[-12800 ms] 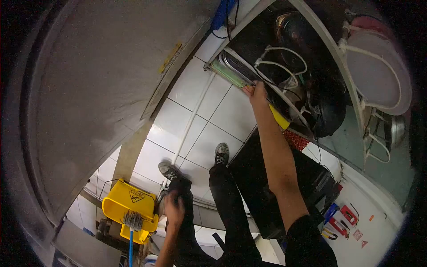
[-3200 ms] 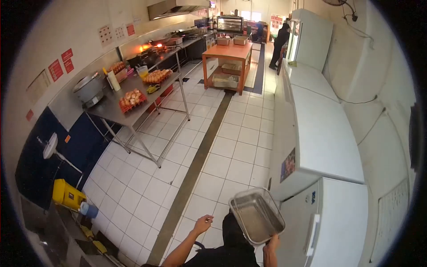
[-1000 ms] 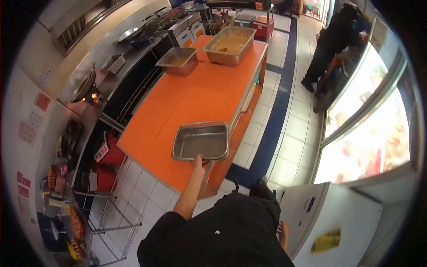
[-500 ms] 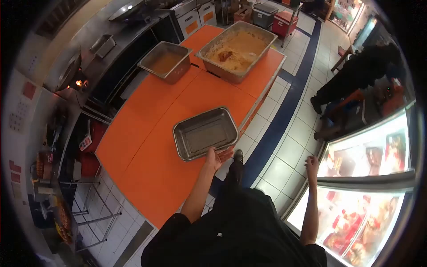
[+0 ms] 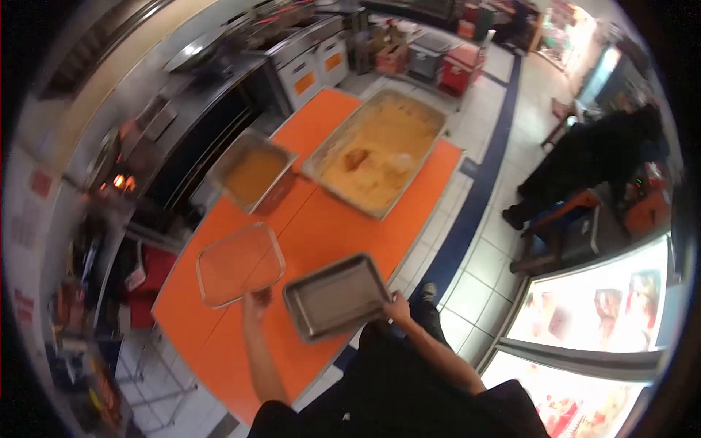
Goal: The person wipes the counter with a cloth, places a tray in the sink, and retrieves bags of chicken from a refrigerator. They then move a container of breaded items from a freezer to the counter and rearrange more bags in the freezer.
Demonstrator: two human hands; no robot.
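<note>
My left hand (image 5: pixel 255 299) grips the near edge of a see-through rectangular mesh rack (image 5: pixel 241 264) with a thin pale rim, held over the orange table (image 5: pixel 298 226). Orange tabletop shows through it. To its right is a rectangular metal pan (image 5: pixel 337 298) with a grey inside and nothing visible in it. My right hand (image 5: pixel 398 308) is closed on the pan's right rim, near the table's edge. Motion blurs both hands slightly.
Farther up the table stand a large metal tub (image 5: pixel 383 150) of yellowish crumbly food and a smaller metal container (image 5: pixel 252 175) of orange-brown contents. A flame (image 5: pixel 124 182) burns at the stove on the left. Lit display freezers (image 5: pixel 595 310) and a dark-clothed person (image 5: pixel 584 160) are at right.
My left hand has moved left from the pan's edge and now holds the mesh rack. My right hand has come from beside the freezer to the pan's rim. The view has shifted.
</note>
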